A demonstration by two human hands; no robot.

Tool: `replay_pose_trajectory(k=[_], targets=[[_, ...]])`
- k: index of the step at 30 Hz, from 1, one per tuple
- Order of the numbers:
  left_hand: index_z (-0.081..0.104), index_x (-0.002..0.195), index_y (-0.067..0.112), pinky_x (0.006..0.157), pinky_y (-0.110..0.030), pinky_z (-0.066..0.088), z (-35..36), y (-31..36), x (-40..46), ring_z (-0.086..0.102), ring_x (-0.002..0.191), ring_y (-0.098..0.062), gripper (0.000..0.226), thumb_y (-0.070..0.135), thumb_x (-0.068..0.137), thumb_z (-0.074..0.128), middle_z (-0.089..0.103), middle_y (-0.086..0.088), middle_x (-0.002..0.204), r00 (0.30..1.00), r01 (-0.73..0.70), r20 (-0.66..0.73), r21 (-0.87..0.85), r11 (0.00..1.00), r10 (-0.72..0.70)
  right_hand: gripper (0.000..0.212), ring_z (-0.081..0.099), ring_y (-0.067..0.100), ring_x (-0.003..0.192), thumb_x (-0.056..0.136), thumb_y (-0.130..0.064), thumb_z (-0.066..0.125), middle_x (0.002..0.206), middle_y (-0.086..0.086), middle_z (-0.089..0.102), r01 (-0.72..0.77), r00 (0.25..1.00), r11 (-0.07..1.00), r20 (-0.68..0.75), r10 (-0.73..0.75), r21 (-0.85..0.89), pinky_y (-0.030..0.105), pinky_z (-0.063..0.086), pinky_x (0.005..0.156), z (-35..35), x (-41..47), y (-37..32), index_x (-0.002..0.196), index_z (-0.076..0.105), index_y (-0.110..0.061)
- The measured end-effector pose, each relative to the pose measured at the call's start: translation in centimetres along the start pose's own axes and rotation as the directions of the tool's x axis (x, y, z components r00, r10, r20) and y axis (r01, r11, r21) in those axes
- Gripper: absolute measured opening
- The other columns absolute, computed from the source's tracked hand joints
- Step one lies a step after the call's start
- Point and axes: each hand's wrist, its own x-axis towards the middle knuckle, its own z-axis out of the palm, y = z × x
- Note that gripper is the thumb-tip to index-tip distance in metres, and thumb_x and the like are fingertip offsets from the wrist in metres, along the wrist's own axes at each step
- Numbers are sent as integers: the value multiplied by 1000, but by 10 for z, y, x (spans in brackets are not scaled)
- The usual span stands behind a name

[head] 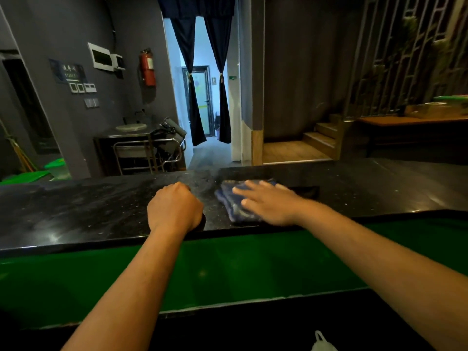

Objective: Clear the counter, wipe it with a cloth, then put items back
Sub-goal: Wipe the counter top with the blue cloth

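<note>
From the head camera, a dark speckled stone surface [88, 211] runs across the frame, with a green ledge [228, 269] just below its near edge. The right hand [268, 203] lies flat on a folded blue cloth [234, 201], fingers [247, 191] straight and spread, pressing it down onto the surface near the middle. Just left of the cloth, the left hand [174, 209] rests on the surface as a fist, fingers curled under; whether it holds anything cannot be told. Beyond the surface, a red fire extinguisher [147, 68] hangs on the grey wall beside a curtained doorway [205, 79].
</note>
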Motion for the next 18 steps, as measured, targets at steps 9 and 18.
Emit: replay_pose_trajectory(k=[9,18], targets=[[78,90,26,62,-32,47,-7,5,-8,65,75,-30,24,23,89,54,73,-4,89,979,-182,-107,-47,982,176,57,9,28,153,102,-54,21,168,-2,4,-455,890,889,-8,455,-61,55,10,120,-17,-38,92,157,15,-39],[73,109,29,73,-36,53,-1,82,-22,67,89,-27,29,20,88,56,72,-4,102,949,-297,98,-36,954,299,63,20,34,150,93,-56,31,165,9,16,-392,919,912,12,394,119,48,17,120,-32,-44,106,151,35,-34]])
